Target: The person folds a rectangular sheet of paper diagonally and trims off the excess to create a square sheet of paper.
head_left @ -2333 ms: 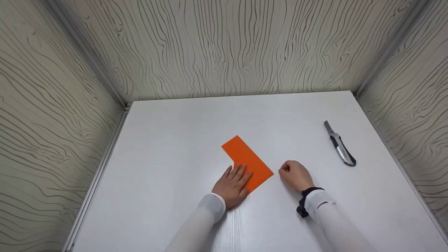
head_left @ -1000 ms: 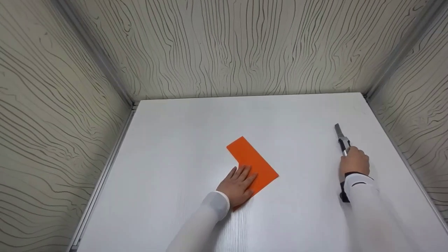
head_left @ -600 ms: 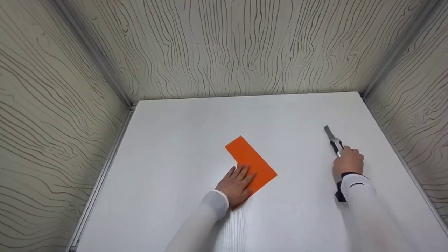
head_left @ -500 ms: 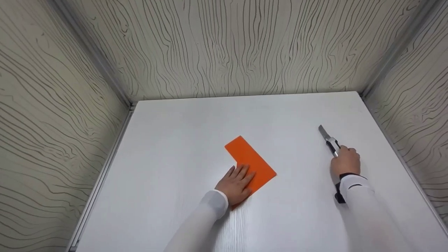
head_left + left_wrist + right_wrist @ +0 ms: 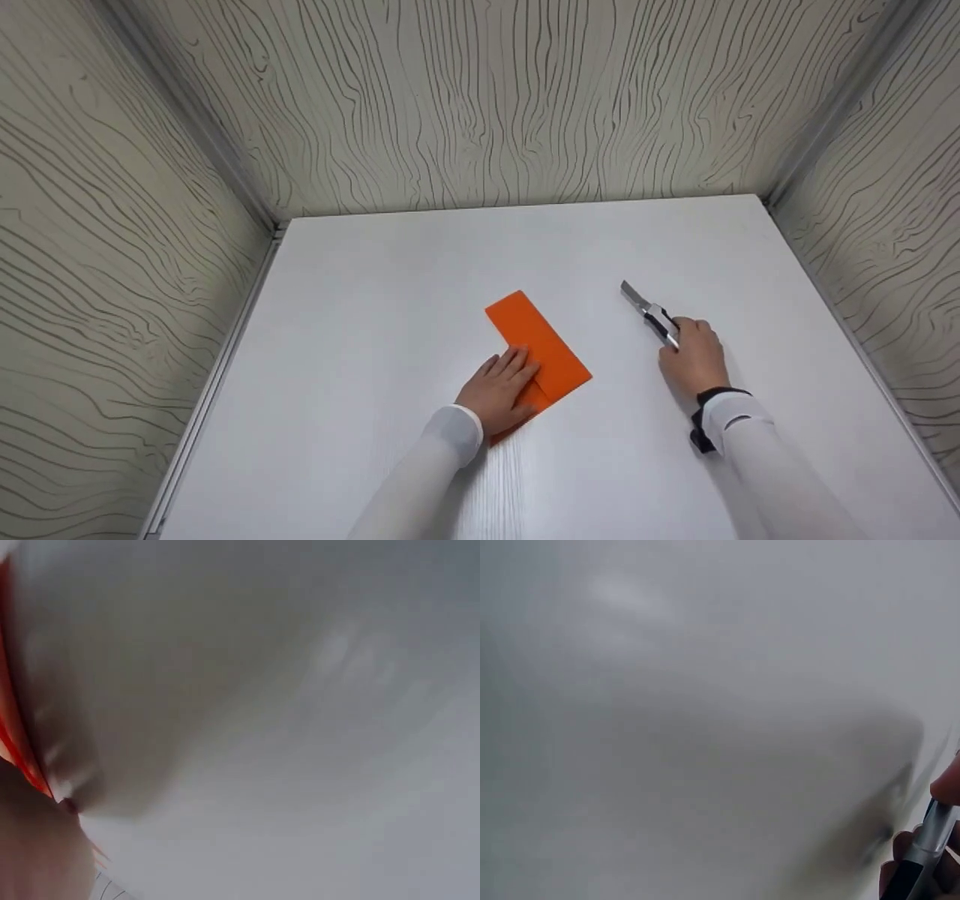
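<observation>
Orange paper lies on the white table, near the middle and a little toward the person, its visible outline bent like an L. The left hand rests palm-down on its near left part, fingers laid out fairly straight with small gaps between them. A thin line crosses the paper beside that thumb; it may be a crease or an overlapping edge, as the hand hides part of it. To the right, the right hand grips a utility knife, fingers curled round the silver-and-black handle. The blade is out, pointing away from the person and leftward, apart from the paper. The person wears 2 white sleeves, with a black band at the right wrist. Wood-grain panels rise on 3 sides.
</observation>
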Action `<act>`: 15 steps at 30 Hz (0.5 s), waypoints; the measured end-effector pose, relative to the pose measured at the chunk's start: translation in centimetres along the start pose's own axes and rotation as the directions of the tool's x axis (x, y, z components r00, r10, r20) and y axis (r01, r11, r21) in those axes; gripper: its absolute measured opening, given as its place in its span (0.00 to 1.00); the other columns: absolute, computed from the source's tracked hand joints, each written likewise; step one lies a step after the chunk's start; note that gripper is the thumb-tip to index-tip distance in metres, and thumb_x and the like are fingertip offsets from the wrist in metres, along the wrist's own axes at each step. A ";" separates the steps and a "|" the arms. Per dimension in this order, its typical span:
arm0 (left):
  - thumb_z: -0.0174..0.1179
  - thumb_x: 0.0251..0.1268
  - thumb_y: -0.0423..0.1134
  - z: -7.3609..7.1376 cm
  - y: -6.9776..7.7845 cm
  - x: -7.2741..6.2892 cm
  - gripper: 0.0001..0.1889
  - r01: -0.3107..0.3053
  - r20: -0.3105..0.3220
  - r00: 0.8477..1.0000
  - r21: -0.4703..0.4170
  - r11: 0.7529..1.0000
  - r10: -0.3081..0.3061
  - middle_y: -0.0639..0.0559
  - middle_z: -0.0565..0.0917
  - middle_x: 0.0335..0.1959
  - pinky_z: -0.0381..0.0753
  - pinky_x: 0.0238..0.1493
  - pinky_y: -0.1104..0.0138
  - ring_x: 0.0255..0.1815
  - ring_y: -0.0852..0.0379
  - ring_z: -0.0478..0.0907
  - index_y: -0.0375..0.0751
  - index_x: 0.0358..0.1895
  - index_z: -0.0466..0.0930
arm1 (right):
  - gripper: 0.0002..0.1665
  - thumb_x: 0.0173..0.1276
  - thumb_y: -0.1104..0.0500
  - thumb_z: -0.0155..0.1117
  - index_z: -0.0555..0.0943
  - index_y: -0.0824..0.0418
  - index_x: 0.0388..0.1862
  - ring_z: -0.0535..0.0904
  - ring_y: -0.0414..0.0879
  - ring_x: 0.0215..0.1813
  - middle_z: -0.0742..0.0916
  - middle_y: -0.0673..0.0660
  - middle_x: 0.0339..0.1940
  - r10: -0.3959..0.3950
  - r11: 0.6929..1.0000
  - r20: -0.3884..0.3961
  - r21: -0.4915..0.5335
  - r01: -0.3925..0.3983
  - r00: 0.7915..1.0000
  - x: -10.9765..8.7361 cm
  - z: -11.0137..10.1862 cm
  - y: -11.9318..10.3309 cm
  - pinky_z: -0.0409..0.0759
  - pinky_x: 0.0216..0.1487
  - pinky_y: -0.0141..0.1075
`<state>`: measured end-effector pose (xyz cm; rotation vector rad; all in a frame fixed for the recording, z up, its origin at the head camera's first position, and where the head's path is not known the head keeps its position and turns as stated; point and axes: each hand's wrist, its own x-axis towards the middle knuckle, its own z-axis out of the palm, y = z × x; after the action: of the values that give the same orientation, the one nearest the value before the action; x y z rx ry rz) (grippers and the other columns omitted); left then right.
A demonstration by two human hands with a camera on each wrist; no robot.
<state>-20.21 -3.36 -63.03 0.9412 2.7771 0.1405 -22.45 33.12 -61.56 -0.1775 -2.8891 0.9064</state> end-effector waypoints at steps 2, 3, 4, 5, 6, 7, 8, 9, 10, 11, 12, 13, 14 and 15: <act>0.44 0.79 0.65 -0.2 0.1 0.0 0.37 -0.001 0.025 1.000 0.010 1.000 0.001 0.53 0.44 0.85 0.41 0.81 0.59 0.84 0.54 0.38 0.58 0.84 0.47 | 0.32 0.64 0.67 0.59 0.70 0.78 0.66 0.74 0.65 0.49 0.77 0.74 0.51 -0.017 1.000 0.020 0.001 0.017 1.000 -0.4 0.4 -0.6 0.74 0.51 0.58; 0.43 0.79 0.64 -0.3 0.1 0.0 0.36 -0.001 0.034 0.999 0.012 1.000 0.001 0.53 0.44 0.85 0.41 0.81 0.59 0.84 0.53 0.38 0.59 0.84 0.48 | 0.32 0.63 0.66 0.59 0.71 0.78 0.66 0.75 0.65 0.49 0.78 0.73 0.51 -0.025 1.000 0.030 0.002 0.025 0.999 -0.6 0.6 -0.9 0.75 0.50 0.58; 0.43 0.80 0.63 -0.5 0.1 0.0 0.35 -0.001 0.043 0.999 0.012 1.000 0.001 0.53 0.44 0.85 0.40 0.81 0.59 0.84 0.53 0.38 0.59 0.84 0.49 | 0.32 0.63 0.66 0.59 0.71 0.78 0.65 0.75 0.64 0.49 0.78 0.72 0.50 -0.030 1.000 0.037 0.004 0.029 0.999 -0.9 0.8 -1.2 0.75 0.51 0.57; 0.42 0.81 0.61 -0.6 0.1 0.0 0.34 0.001 0.053 0.999 0.012 1.000 -0.002 0.54 0.43 0.85 0.40 0.81 0.60 0.84 0.54 0.37 0.60 0.84 0.49 | 0.31 0.63 0.66 0.59 0.72 0.77 0.65 0.75 0.64 0.49 0.78 0.71 0.50 -0.036 0.999 0.046 0.008 0.036 0.998 -1.2 1.0 -1.5 0.75 0.51 0.57; 0.42 0.81 0.60 -0.6 0.1 0.0 0.33 0.004 0.060 0.998 0.011 1.000 -0.005 0.54 0.43 0.85 0.39 0.81 0.60 0.84 0.54 0.37 0.61 0.84 0.49 | 0.31 0.62 0.66 0.59 0.72 0.76 0.65 0.75 0.63 0.48 0.79 0.70 0.50 -0.039 0.999 0.053 0.011 0.038 0.998 -1.4 1.1 -1.7 0.75 0.51 0.56; 0.42 0.81 0.58 -0.7 0.1 0.0 0.33 0.007 0.060 0.998 0.008 1.000 -0.007 0.55 0.44 0.85 0.39 0.81 0.61 0.84 0.54 0.37 0.61 0.84 0.49 | 0.31 0.62 0.66 0.59 0.72 0.76 0.65 0.75 0.62 0.49 0.79 0.70 0.50 -0.045 0.999 0.060 0.015 0.045 0.997 -1.7 1.3 -1.9 0.75 0.52 0.56; 0.42 0.81 0.57 -0.8 0.0 0.0 0.32 0.010 0.059 0.998 0.004 1.000 -0.010 0.56 0.44 0.85 0.40 0.81 0.61 0.84 0.55 0.38 0.61 0.84 0.49 | 0.31 0.62 0.65 0.59 0.73 0.75 0.65 0.76 0.62 0.48 0.80 0.69 0.49 -0.047 0.999 0.068 0.018 0.046 0.997 -2.0 1.5 -2.2 0.75 0.51 0.55; 0.42 0.81 0.56 -0.8 -0.1 0.0 0.32 0.013 0.057 0.998 -0.002 1.000 -0.012 0.56 0.45 0.85 0.40 0.80 0.62 0.84 0.56 0.38 0.61 0.84 0.49 | 0.30 0.62 0.65 0.59 0.73 0.74 0.64 0.76 0.61 0.48 0.80 0.68 0.49 -0.050 0.999 0.076 0.022 0.048 0.996 -2.4 1.6 -2.5 0.75 0.51 0.55; 0.43 0.81 0.55 -0.7 -0.2 -0.1 0.33 0.015 0.046 0.999 -0.011 1.000 -0.014 0.56 0.46 0.85 0.42 0.80 0.62 0.84 0.56 0.40 0.60 0.84 0.51 | 0.30 0.62 0.65 0.59 0.74 0.73 0.64 0.76 0.60 0.48 0.80 0.67 0.48 -0.053 0.998 0.083 0.023 0.051 0.995 -2.7 1.8 -2.7 0.75 0.51 0.54; 0.45 0.80 0.55 -0.7 -0.3 -0.1 0.33 0.019 0.030 0.999 -0.024 1.000 -0.018 0.56 0.48 0.85 0.43 0.80 0.63 0.84 0.56 0.42 0.57 0.83 0.53 | 0.29 0.62 0.65 0.59 0.75 0.72 0.64 0.76 0.59 0.47 0.81 0.66 0.48 -0.060 0.998 0.093 0.023 0.058 0.994 -2.9 1.9 -3.0 0.75 0.51 0.53; 0.46 0.80 0.56 -0.6 -0.4 -0.1 0.33 0.021 0.010 1.000 -0.030 0.999 -0.020 0.55 0.49 0.84 0.45 0.80 0.63 0.84 0.56 0.44 0.55 0.82 0.55 | 0.29 0.62 0.64 0.60 0.75 0.71 0.63 0.76 0.58 0.47 0.81 0.65 0.48 -0.067 0.998 0.099 0.020 0.065 0.993 -3.2 2.0 -3.2 0.75 0.51 0.52; 0.48 0.79 0.56 -0.5 -0.5 -0.1 0.32 0.020 -0.016 1.000 -0.038 0.999 -0.021 0.54 0.51 0.84 0.48 0.80 0.63 0.83 0.55 0.46 0.52 0.80 0.59 | 0.28 0.62 0.64 0.60 0.76 0.71 0.63 0.76 0.58 0.47 0.81 0.64 0.47 -0.078 0.997 0.105 0.018 0.077 0.991 -3.4 2.1 -3.3 0.75 0.51 0.52; 0.50 0.78 0.57 -0.4 -0.6 -0.1 0.30 0.017 -0.045 0.999 -0.045 0.999 -0.019 0.52 0.53 0.83 0.50 0.79 0.62 0.83 0.54 0.49 0.49 0.76 0.64 | 0.28 0.62 0.64 0.60 0.76 0.70 0.62 0.76 0.57 0.46 0.81 0.64 0.47 -0.086 0.996 0.108 0.018 0.084 0.990 -3.5 2.1 -3.5 0.75 0.50 0.52; 0.53 0.77 0.58 -0.3 -0.7 -0.1 0.28 0.014 -0.075 0.997 -0.046 0.999 -0.018 0.51 0.56 0.83 0.53 0.79 0.62 0.82 0.54 0.52 0.48 0.71 0.67 | 0.27 0.62 0.64 0.61 0.77 0.70 0.61 0.76 0.57 0.46 0.81 0.64 0.46 -0.096 0.995 0.110 0.020 0.094 0.989 -3.7 2.1 -3.7 0.75 0.51 0.52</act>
<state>-20.63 -3.97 -62.86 0.9211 2.8362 0.2401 -19.35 28.38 -61.44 0.0124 -2.9609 0.9490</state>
